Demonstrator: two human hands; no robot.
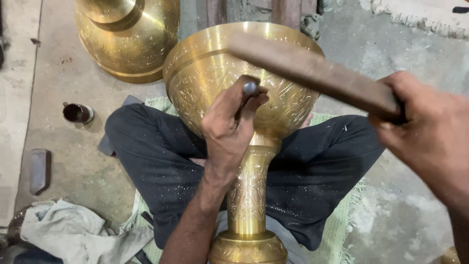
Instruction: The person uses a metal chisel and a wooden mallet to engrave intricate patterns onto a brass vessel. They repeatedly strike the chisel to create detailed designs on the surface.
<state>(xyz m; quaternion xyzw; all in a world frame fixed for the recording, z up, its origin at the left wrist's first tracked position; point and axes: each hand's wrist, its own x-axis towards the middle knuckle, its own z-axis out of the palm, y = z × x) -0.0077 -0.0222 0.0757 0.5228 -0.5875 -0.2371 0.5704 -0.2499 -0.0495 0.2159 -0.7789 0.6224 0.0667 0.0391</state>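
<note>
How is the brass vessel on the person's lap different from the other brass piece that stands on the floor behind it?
The goblet-shaped brass vessel lies tilted across the lap, and the left hand holds a chisel against it; the second brass piece stands untouched on the floor. The first shows bowl, stem and foot; the second is cut off by the frame. Both are golden and engraved.

Both my arms are bare, no sleeves in view, no gloves, no watch, no rings or bands on either wrist. My left hand (229, 129) and forearm carry a dusting of fine pale specks. My right hand (430, 129) sits close to the lens, blurred, knuckles and wrist only. I wear dark, near-black trousers (156, 161), loose fabric with soft folds at the knees. The cloth is peppered with tiny bright flecks and light dust on both legs. My feet are hidden, so I can't tell about footwear.
</note>
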